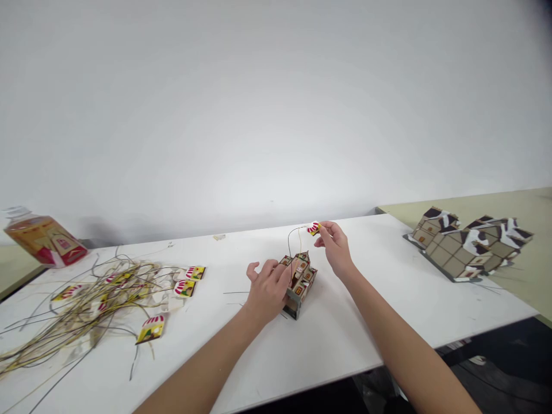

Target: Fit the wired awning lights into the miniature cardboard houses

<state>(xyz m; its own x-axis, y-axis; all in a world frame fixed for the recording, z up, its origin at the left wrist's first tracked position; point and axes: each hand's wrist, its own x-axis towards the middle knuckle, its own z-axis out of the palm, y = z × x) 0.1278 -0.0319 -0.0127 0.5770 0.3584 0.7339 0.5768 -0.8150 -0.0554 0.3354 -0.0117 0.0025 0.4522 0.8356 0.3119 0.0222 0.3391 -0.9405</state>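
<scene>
**Striped panel pinched above and beyond a small model house**

We start between the near and far edges of the surface (345, 351), where the model house (307, 280) sits with its open grey end toward the near edge. Its long axis runs away from us, leaning a little right. Our left hand (268, 286) is nearer to it: the fingers are bent over its left side, touching, though we cannot tell whether they grip.

Our right hand (331, 234) has thumb and forefinger closed on a red-and-white striped panel (313, 228), held up from the surface, past the house and slightly right of the left fingertips. Two thin wires (289, 233), one dark and one pale, arch from the panel down to the house (their lower ends are hidden from us).

Toward the left edge spreads a tangle of wired panels (149, 329). By the right edge stand more model houses (459, 250) with white-patched roofs. At the far left corner is a plastic bottle (45, 238), and beyond the far edge rises the pale wall (276, 115).
</scene>
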